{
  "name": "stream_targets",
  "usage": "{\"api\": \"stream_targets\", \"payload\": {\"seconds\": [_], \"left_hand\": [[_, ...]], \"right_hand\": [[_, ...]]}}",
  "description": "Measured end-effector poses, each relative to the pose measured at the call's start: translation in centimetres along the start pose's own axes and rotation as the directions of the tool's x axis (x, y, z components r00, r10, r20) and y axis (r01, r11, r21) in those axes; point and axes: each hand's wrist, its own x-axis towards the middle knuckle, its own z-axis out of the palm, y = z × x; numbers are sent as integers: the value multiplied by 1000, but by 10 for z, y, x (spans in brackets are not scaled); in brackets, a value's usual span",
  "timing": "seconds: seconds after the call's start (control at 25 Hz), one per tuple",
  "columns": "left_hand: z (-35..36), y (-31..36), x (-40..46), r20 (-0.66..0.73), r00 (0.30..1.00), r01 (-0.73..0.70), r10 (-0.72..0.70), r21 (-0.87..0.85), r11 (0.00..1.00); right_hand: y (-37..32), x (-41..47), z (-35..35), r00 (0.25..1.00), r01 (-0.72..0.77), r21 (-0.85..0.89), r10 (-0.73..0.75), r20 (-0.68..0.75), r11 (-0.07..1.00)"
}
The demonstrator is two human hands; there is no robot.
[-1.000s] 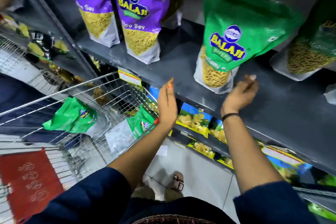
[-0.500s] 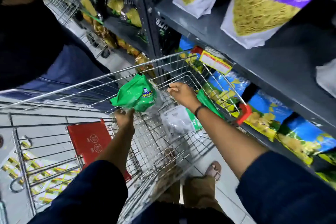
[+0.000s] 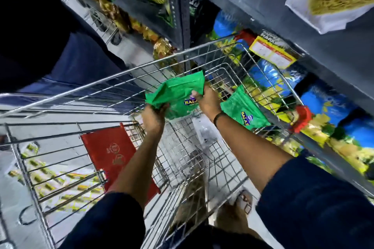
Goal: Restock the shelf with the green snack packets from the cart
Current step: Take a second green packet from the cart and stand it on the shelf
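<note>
You have both hands on one green snack packet (image 3: pixel 178 95), held inside the wire cart (image 3: pixel 125 79) above its mesh floor. Your left hand (image 3: pixel 152 119) pinches the packet's lower left corner, fingers closed on the film; your right hand (image 3: pixel 206 100) grips the right edge near the logo, fingers curled onto it. The packet's long axis runs from your left hand up and away toward its far top corner, so it lies tilted across the cart rather than upright.

What the lift turns on: the grey shelf (image 3: pixel 327 46) sits up and to your right, so your right hand is the nearer one to lead. The packet must clear the cart's right rim first.

A second green packet (image 3: pixel 245 114) leans against the cart's right wall, just beside your right wrist, untouched.
</note>
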Motion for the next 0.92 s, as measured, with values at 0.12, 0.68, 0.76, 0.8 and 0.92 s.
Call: {"api": "stream_targets", "payload": {"seconds": [0.12, 0.68, 0.76, 0.8, 0.92], "left_hand": [[-18, 28, -37, -1, 982, -191, 191, -10, 982], [134, 279, -396, 386, 359, -826, 850, -292, 481], [190, 308, -437, 410, 308, -873, 859, -238, 426], [211, 321, -460, 412, 288, -890, 864, -217, 400], [262, 342, -490, 449, 255, -867, 856, -286, 408]], "right_hand": [[-14, -48, -55, 985, 163, 79, -156, -79, 984], [73, -341, -469, 672, 455, 240, -154, -725, 857], [96, -354, -525, 606, 477, 239, -119, -787, 846], [109, -356, -553, 570, 471, 217, -108, -814, 855], [140, -336, -605, 538, 403, 224, -32, -842, 887]]}}
